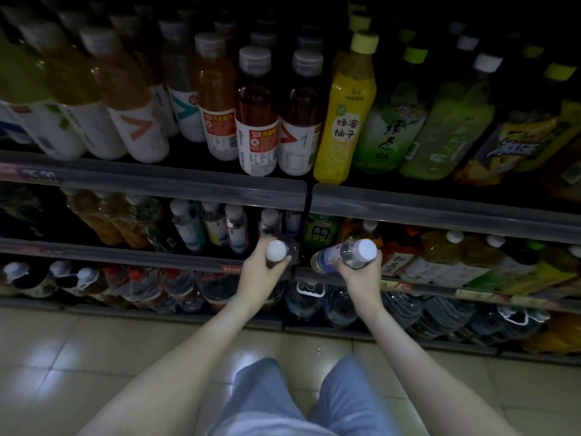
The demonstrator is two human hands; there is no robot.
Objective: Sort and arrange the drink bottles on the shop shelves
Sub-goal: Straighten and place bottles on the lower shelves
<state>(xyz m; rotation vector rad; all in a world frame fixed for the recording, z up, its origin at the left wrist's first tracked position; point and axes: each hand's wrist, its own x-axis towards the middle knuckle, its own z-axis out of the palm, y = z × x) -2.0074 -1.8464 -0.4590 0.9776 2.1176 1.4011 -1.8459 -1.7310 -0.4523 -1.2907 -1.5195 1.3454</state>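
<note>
Hands: both out in front of the middle shelf, each wrapped round a bottle near its cap
Left hand (263,268): fingers closed on the neck of a dark bottle (276,251); white cap pointing up at the camera; body hidden below the fist, mostly out of sight
Right hand (356,272): fingers curled shut round a clear bottle (344,254); it lies tilted, white cap to the right of the grip, blue-labelled body running out to the left
Gap between grips: the two bottles are near each other, not touching; the black shelf divider (306,209) stands just beyond the gap
Beyond the left grip: small white-capped bottles in a row on the middle shelf (125,253)
Beyond the right grip: a green-labelled bottle (320,236), then orange and yellow drinks off to the right
Above both grips: top shelf rail (157,184); red tea bottles and a yellow bottle (345,114) standing upright
Below the grips: big water jugs (339,306) on the bottom shelf; tiled floor (63,357); blue trouser legs
</note>
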